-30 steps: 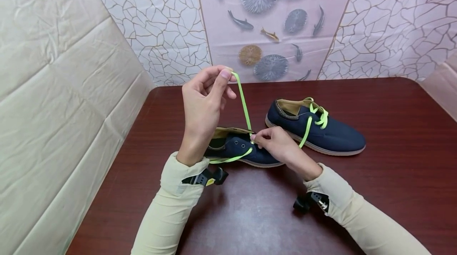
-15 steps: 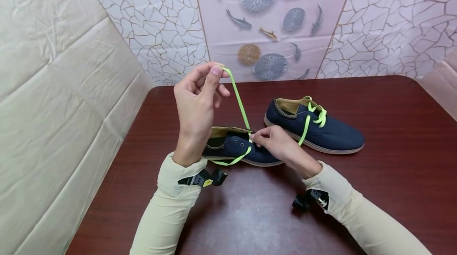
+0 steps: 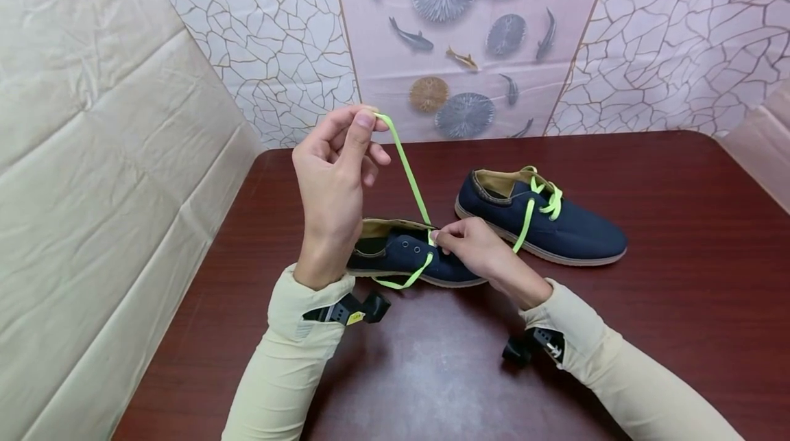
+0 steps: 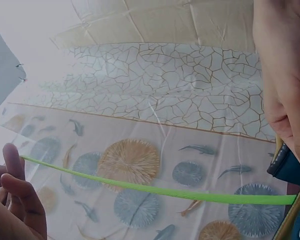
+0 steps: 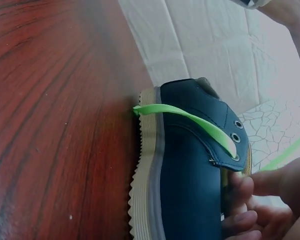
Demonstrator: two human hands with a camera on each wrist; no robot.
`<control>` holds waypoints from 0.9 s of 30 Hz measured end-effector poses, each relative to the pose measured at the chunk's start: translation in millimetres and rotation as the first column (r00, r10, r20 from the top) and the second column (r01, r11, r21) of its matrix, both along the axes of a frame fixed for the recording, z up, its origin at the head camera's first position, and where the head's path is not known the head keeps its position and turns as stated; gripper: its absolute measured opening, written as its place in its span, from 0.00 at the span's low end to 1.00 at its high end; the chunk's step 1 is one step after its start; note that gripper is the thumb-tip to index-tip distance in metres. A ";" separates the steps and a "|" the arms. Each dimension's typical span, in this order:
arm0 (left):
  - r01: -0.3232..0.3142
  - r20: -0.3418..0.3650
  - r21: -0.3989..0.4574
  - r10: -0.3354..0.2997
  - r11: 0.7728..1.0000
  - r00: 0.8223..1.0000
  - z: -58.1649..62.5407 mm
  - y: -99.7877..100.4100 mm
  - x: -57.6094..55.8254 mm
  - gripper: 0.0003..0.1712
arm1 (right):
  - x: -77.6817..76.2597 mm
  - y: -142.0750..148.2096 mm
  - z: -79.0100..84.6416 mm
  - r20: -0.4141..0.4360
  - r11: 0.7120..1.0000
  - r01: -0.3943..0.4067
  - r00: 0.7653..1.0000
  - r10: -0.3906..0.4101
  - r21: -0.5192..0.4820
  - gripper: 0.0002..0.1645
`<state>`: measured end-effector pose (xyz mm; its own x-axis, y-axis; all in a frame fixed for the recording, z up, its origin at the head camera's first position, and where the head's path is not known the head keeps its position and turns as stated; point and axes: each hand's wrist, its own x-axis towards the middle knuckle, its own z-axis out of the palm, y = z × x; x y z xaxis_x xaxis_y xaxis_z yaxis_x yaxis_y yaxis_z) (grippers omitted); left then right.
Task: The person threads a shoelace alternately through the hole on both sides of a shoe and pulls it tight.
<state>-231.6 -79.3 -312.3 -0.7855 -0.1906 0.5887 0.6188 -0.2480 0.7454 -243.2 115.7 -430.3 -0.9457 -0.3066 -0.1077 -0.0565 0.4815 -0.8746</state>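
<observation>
Between the thumb and index finger of my left hand (image 3: 333, 177), raised above the table, is the end of a neon green shoelace (image 3: 407, 170). It runs taut down to a navy shoe (image 3: 401, 256), toe pointing right. My right hand (image 3: 478, 249) pinches the shoe at its lacing opening. In the right wrist view, its fingertips (image 5: 242, 185) reach in beside the lowest eyelet of the near flap. From that eyelet the other lace end (image 5: 200, 120) hangs over the sole to the table. Two further eyelets on this flap have no lace through them.
A matching navy shoe (image 3: 580, 228) with green laces stands behind and to the right on the dark red wooden table (image 3: 679, 304). Patterned cloth (image 3: 463, 50) hangs behind the table, and a cream cloth wall (image 3: 123, 153) is at the left.
My left hand has moved left and slightly up, drawing more lace through. The near loose lace end has shortened and shifted right. My right hand stays at the shoe.
</observation>
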 end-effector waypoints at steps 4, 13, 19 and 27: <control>0.002 -0.026 0.035 -0.001 0.999 1.000 3.5 -3.1 2.7 0.05 | -0.3 -1.7 0.5 -0.005 0.999 0.038 0.999 -0.038 -0.004 0.21; 0.018 -0.057 0.041 -0.015 0.999 0.998 4.4 -13.3 -0.5 0.07 | -2.6 -1.7 -0.2 -0.015 0.999 0.054 0.998 -0.054 -0.006 0.17; -0.017 -0.071 -0.174 0.005 0.985 0.997 -4.0 -15.6 -10.7 0.06 | 0.7 -0.8 5.1 -0.006 0.991 0.072 0.997 -0.073 -0.111 0.22; -0.042 -0.122 -0.420 -0.011 0.907 0.992 -17.5 -14.9 -23.2 0.06 | 9.2 -1.3 17.5 0.047 0.920 0.066 0.998 -0.052 -0.387 0.28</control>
